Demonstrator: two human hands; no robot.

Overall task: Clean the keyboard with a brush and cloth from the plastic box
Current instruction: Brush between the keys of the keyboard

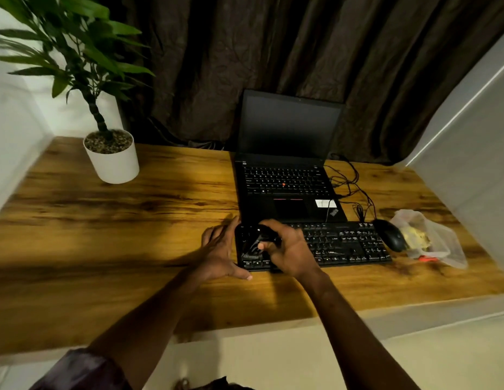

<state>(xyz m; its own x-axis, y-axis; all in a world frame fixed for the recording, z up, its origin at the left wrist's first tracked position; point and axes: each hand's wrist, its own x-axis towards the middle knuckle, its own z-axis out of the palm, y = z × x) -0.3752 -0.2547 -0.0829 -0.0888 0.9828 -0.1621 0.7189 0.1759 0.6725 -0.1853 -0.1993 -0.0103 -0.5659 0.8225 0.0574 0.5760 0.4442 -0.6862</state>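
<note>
A flat black keyboard [343, 243] lies on the desk [104, 235], a slab of glossy, streaked wood grain, just in front of an open matte-black laptop [287, 175]. The right hand [290, 249] has its fingers curled round a small black brush [256, 242], thumb pinched against the handle, with the bristle end pointing down onto the keys at the keyboard's left end. The brush is blurred, so I cannot make out its exact shape. The left hand [219, 249] lies flat with the fingers spread, against the keyboard's left edge, its thumb on the wood.

Just right of the keyboard sits a rounded black mouse [390, 233]. Beside that is the plastic box [447, 243], thin, translucent and crinkled-looking, with a crumpled yellowish cloth [416, 237] inside. Tangled thin black cables [354, 190] trail beside the laptop. Far left stands a smooth white cylindrical pot [113, 164] holding a leafy green plant, and a dark creased curtain [273, 52] hangs behind.
</note>
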